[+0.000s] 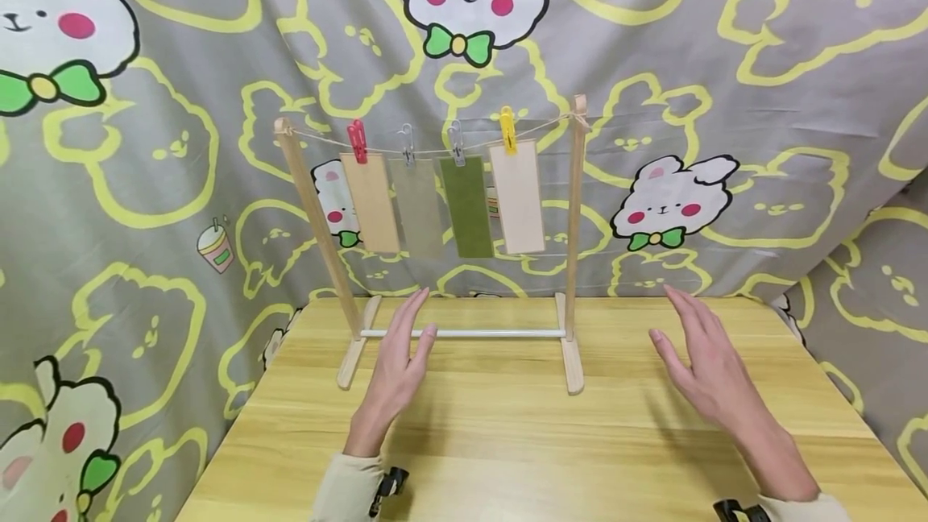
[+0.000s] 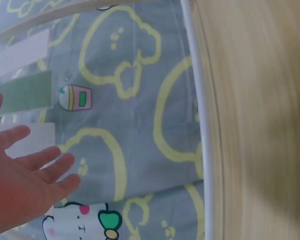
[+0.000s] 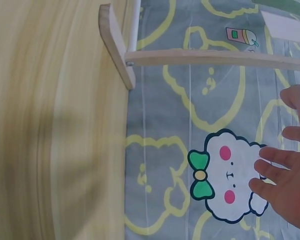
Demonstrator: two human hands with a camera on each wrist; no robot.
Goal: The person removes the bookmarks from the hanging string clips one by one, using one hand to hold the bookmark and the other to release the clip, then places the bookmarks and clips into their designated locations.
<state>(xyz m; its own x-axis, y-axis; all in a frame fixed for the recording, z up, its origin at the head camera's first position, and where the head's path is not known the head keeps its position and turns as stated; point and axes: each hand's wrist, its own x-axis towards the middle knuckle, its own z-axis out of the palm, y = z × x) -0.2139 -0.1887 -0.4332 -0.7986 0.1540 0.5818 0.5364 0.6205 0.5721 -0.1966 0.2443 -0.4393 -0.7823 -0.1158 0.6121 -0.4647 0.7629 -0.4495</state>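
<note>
Now both hands, left hand (image 1: 401, 361) and right hand (image 1: 706, 365), flat-fingered (grip wide, empty) above the table (image 1: 507, 441).

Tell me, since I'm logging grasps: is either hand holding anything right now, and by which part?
Nothing is held. The left hand and right hand hover open over the table, fingers straight, short of the rack.

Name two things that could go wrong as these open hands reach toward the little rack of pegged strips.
The left hand is close to the rack, whose left post leans; a knock might tip it. The strips hang from small pegs on thin string, so a hard pull could drag the line.
</note>
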